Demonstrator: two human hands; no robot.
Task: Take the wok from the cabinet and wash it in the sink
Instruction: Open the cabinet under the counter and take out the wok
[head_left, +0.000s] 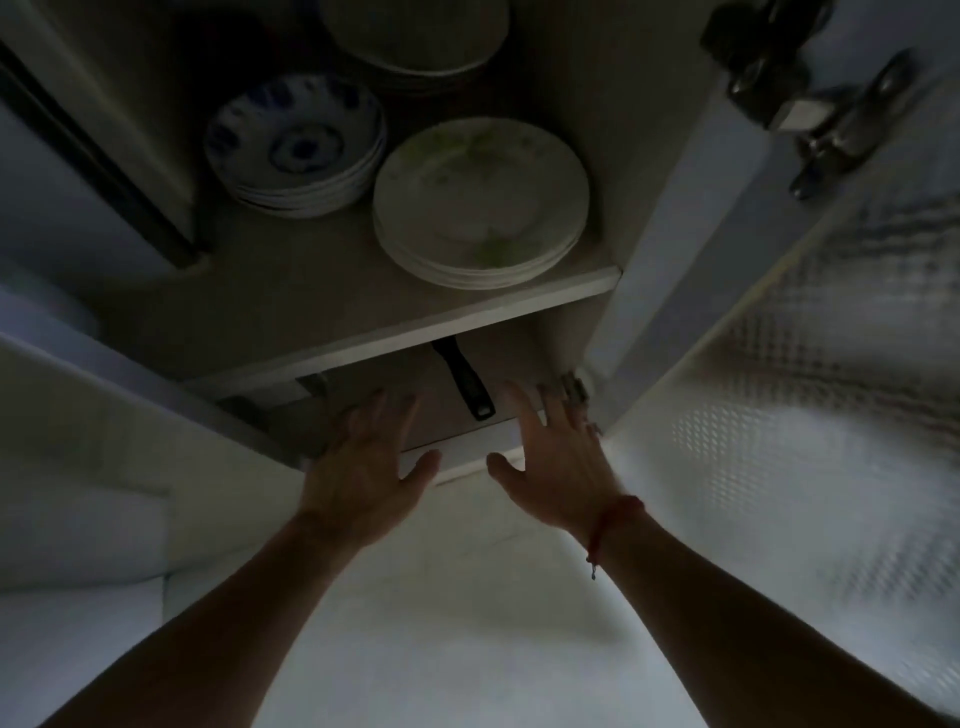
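I look down into an open cabinet. On its lower shelf (462, 447) a black handle (464, 378) pokes out from under the upper shelf; the pan body it belongs to is hidden, so I cannot tell if it is the wok. My left hand (363, 462) is spread open at the lower shelf's front edge, left of the handle. My right hand (558, 462) is also open, fingers apart, just right of the handle, with a red string on its wrist. Neither hand touches the handle.
The upper shelf (467, 317) carries a stack of pale plates (480, 208), a stack of blue-patterned bowls (296, 143) and more plates (415, 36) behind. An open cabinet door (779, 364) with a metal hinge (574, 387) stands at right. Pale floor lies below.
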